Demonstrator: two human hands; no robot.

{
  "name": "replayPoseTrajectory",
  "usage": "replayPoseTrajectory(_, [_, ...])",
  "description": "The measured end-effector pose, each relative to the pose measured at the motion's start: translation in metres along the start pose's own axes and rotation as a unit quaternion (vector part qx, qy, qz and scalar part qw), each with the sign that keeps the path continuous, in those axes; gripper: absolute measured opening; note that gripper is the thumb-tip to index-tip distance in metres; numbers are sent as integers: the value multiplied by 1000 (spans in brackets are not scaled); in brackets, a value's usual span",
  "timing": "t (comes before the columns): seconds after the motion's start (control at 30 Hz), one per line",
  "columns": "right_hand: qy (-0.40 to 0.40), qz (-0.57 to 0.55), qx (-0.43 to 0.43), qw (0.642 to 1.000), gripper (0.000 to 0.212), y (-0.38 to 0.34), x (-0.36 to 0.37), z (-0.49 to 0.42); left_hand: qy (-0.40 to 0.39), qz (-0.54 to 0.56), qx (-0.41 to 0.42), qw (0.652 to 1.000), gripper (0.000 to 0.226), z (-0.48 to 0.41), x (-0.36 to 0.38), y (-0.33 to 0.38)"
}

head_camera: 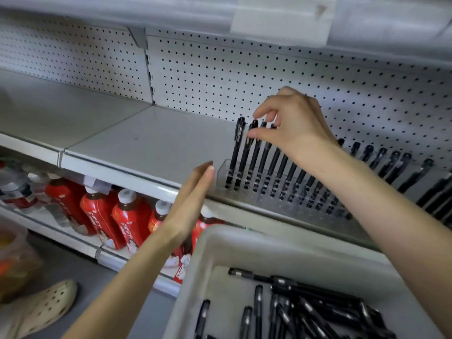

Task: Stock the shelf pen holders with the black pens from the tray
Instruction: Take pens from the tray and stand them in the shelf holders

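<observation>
A clear plastic pen holder [221, 173] stands on the shelf [146, 143] with several black pens [271, 165] upright in its slots. My right hand [291, 123] is above the holder's left end, and its thumb and fingertips pinch the top of one standing black pen [247, 152]. My left hand [193, 194] hovers flat with straight fingers just left of the holder, holding nothing. A grey tray [220, 253] at the bottom right contains several loose black pens [318, 309].
More black pens [391, 162] stand in a holder further right on the shelf. A white pegboard [220, 77] backs the shelf. Red bottles [102, 216] fill the shelf below. A cream perforated shoe [41, 307] is on the floor at bottom left.
</observation>
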State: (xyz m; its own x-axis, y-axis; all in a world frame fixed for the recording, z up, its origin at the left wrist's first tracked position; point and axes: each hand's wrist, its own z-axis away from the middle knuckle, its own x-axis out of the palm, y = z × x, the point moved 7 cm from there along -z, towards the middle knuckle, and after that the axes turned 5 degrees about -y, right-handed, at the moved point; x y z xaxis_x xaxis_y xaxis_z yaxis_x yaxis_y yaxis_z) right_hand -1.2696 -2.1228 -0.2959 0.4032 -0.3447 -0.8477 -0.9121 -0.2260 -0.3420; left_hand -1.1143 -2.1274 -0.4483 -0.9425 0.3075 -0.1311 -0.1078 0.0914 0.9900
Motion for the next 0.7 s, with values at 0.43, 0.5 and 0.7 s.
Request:
replayPoseTrajectory(0.43, [-163,-167,104,967,5,56,53,184,-22,-202,27,979,62,125,20,24])
replayPoseTrajectory(0.5, [-158,-166,131,964,6,68,56,202,-31,-235,11,972,68,123,22,15])
replayPoseTrajectory(0.7, [-221,-91,202,950,21,90,78,240,-48,-309,17,950,73,124,27,-4])
